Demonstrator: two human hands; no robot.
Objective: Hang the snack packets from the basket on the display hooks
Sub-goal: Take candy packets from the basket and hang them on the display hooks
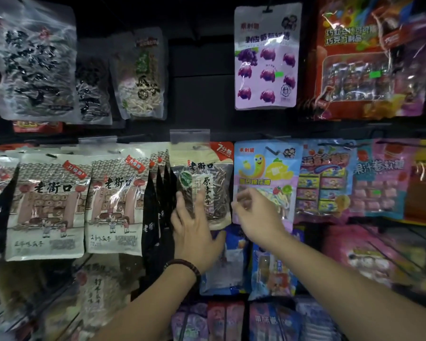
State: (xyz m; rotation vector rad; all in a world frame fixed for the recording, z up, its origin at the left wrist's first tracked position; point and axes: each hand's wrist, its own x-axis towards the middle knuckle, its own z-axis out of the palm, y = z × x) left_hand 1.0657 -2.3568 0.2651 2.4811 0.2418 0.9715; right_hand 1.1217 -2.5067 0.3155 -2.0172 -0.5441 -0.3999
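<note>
A sunflower-seed packet [214,168] with a cream top and a clear window hangs on a display hook in the middle row. My left hand [194,230] lies flat against its lower part, fingers straight, a dark bead bracelet on the wrist. My right hand [253,212] hovers just right of it, fingers loosely curled and holding nothing, in front of a yellow-and-blue candy packet [266,168]. No basket is in view.
Cream seed packets [49,205] fill the hooks to the left, black packet edges [155,207] beside them. Purple grape-candy [266,57] and red chocolate packets [369,57] hang above right. Pink and blue packets crowd the lower rows.
</note>
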